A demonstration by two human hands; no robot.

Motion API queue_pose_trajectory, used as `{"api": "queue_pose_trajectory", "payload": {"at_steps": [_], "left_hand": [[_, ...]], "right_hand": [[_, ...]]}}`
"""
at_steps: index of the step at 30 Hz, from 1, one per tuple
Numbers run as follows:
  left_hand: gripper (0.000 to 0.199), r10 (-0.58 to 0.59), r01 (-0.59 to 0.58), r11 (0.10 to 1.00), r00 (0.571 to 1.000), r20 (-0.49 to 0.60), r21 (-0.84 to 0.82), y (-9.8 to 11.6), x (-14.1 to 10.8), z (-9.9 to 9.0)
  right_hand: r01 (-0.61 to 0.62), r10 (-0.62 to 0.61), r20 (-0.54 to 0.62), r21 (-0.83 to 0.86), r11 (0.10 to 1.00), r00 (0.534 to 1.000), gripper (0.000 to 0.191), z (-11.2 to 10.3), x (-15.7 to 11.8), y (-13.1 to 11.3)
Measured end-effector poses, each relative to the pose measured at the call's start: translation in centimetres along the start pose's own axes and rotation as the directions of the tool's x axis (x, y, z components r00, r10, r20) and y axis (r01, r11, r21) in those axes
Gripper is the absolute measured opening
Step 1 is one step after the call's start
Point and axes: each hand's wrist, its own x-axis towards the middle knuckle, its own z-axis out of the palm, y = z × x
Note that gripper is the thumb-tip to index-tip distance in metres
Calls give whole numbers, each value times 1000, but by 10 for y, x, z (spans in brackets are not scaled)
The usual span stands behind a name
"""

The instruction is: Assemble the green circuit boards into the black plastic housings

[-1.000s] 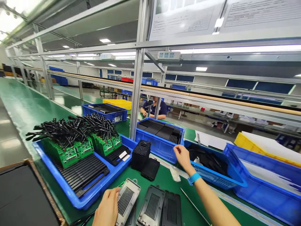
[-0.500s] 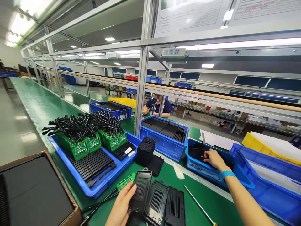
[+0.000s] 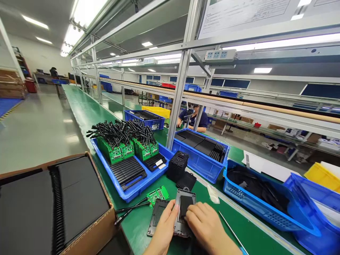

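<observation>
My left hand [image 3: 164, 228] grips a black plastic case half [image 3: 187, 193], tilted up above the green bench. Inside it, a thin dark sheet [image 3: 186, 203] covers part of the slots. The curled fingers of my right hand [image 3: 205, 225] press at this sheet and the case's right side; their tips are partly hidden. Beside my left hand lies another slotted case half [image 3: 154, 221]. Just behind it rests a green circuit board [image 3: 158, 194] with black cables. A screwdriver [image 3: 231, 228] lies to the right of my right hand.
A blue tray [image 3: 123, 194] holds circuit boards with bundled black cables. Stacked black cases [image 3: 178, 163] stand behind my hands. On the right is a blue basin [image 3: 255, 198] of black sheets. A cardboard box [image 3: 106, 217] sits left. Across the bench a person [image 3: 202, 120] sits.
My right hand has come out of the blue basin and over to the case in my left hand. A dark sheet now lies in that case. The view has swung left.
</observation>
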Motion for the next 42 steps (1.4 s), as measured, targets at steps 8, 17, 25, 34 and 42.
{"api": "queue_pose_trajectory", "payload": {"at_steps": [8, 17, 25, 34, 42], "left_hand": [[73, 124, -127, 992, 986, 110, 26, 3, -2, -9], [69, 172, -181, 983, 960, 219, 22, 4, -2, -9], [62, 222, -339, 762, 937, 270, 552, 11, 9, -30], [41, 202, 14, -209, 979, 29, 978, 33, 15, -62], [40, 67, -37, -210, 996, 52, 977, 34, 25, -71]], "right_hand": [[-166, 169, -16, 125, 978, 985, 32, 23, -10, -12], [-551, 636, 64, 572, 608, 769, 42, 34, -13, -5], [-680, 713, 354, 696, 232, 605, 40, 60, 4, 28], [-915, 888, 360, 376, 143, 287, 23, 124, 17, 124], [-932, 905, 264, 232, 277, 335, 23, 120, 19, 133]]}}
